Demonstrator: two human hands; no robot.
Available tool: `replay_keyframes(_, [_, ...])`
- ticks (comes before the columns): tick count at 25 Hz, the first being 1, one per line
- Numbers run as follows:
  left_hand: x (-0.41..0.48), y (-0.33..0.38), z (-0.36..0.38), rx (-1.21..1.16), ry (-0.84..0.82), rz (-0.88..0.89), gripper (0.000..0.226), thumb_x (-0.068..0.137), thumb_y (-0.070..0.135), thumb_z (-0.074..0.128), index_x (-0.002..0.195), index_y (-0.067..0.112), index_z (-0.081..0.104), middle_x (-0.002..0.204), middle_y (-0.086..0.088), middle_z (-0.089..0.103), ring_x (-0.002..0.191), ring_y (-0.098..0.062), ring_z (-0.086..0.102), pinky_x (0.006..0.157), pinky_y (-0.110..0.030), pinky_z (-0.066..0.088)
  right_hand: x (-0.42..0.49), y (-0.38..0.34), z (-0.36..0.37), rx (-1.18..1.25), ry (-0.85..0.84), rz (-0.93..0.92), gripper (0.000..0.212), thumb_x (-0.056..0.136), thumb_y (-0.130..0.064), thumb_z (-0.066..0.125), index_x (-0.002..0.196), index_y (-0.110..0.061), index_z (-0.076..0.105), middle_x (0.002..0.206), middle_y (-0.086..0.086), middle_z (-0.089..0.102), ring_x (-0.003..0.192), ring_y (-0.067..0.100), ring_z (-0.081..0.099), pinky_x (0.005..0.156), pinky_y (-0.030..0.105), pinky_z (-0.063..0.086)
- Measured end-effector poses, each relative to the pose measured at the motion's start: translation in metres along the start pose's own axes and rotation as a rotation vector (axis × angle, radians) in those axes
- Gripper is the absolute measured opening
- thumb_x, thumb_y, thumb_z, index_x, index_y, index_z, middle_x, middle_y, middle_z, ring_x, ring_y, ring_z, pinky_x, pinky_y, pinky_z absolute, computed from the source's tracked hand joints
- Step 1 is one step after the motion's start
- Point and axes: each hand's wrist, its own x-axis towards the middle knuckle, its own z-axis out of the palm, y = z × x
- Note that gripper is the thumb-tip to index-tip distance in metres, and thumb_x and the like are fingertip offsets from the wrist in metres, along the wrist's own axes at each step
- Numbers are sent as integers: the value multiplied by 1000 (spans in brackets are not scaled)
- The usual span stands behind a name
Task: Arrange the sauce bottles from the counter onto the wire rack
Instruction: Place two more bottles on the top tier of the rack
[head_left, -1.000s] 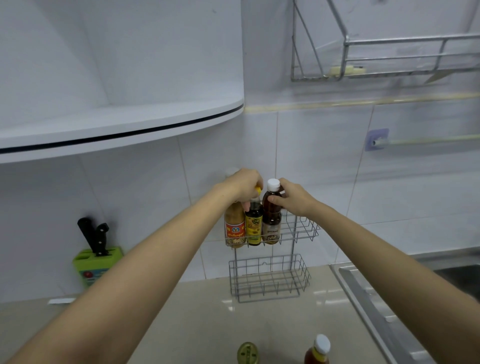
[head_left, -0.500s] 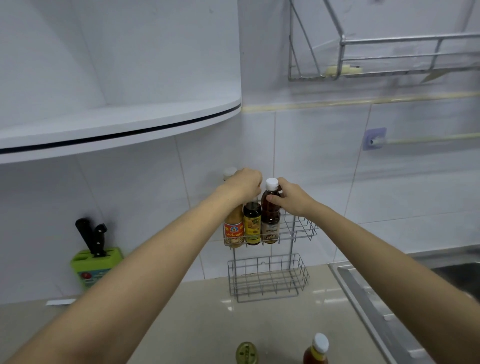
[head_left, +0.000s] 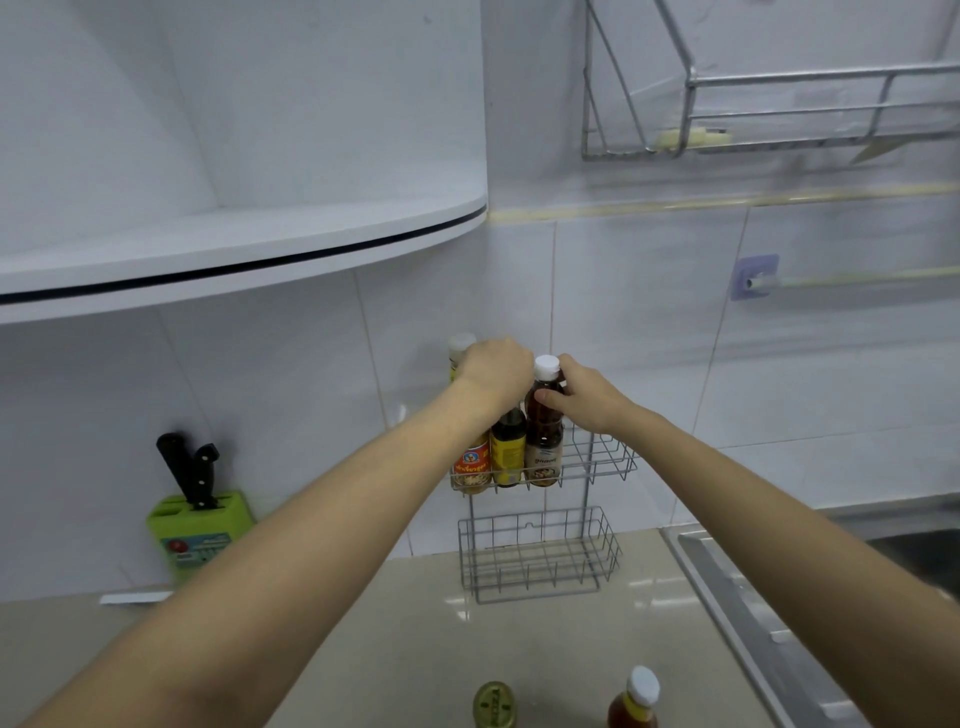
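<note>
While both hands work the wire rack's (head_left: 597, 467) top basket, right hand (head_left: 589, 397) clamps the white-capped dark sauce bottle (head_left: 543, 436); left hand (head_left: 493, 370) closed over the yellow-label bottle (head_left: 507, 452). Label text unreadable.

three bottles (head_left: 506, 453) in rack's (head_left: 597, 467) upper basket, two bottles (head_left: 632, 699) on counter (head_left: 395, 649)

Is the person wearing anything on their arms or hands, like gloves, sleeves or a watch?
No. Both forearms are bare as far as the view shows, with no sleeve edge in sight. The left hand and right hand have no gloves, and no watch, bracelet or ring is visible.
</note>
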Motion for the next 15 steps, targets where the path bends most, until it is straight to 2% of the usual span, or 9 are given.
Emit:
replay_keyframes(4, [2,-10,-3,-219,-102,103,19,94,27,52,103,10,57,96,-8,62,80,-25,59,61,-33,48,1,1,0,-1,6,-8,37,94,-25,58,120,-4,44,113,16,60,93,26,54,75,33,42])
replay_keyframes(6, [2,-19,-3,-244,-168,142,16,91,23,56,102,12,56,97,-9,63,75,-24,63,61,-36,57,2,1,1,1,14,-5,36,94,-26,57,119,-4,44,113,16,59,92,26,54,74,34,41])
replay_keyframes(8, [1,-23,-1,-209,-141,116,18,93,25,57,97,7,56,95,-11,63,67,-22,59,60,-34,53,3,1,3,-3,20,-2,35,94,-27,57,115,-2,44,112,16,59,94,28,54,74,35,42])
replay_keyframes(10, [1,-17,2,-172,-84,76,25,95,31,54,87,7,52,85,-10,58,70,-22,53,60,-32,43,2,0,4,3,21,0,36,94,-28,58,115,-2,44,114,17,60,98,32,57,78,40,44])
replay_keyframes(12, [2,-12,4,-175,-52,29,29,96,34,52,83,8,49,82,-8,54,73,-22,52,59,-30,39,2,-1,2,14,12,-3,37,94,-28,58,116,-2,44,114,17,60,101,34,58,83,43,47])
replay_keyframes(14, [4,-14,4,-216,-73,25,27,94,33,54,86,8,50,84,-7,55,75,-23,55,56,-30,41,0,-1,1,44,5,-7,35,94,-27,57,115,-2,45,114,19,60,103,36,59,86,45,48])
replay_keyframes(15, [6,-17,4,-261,-104,31,24,93,33,56,90,9,51,86,-7,57,75,-25,60,56,-32,47,0,-1,1,69,10,-5,33,95,-27,56,113,-2,46,113,19,60,102,37,59,85,46,48])
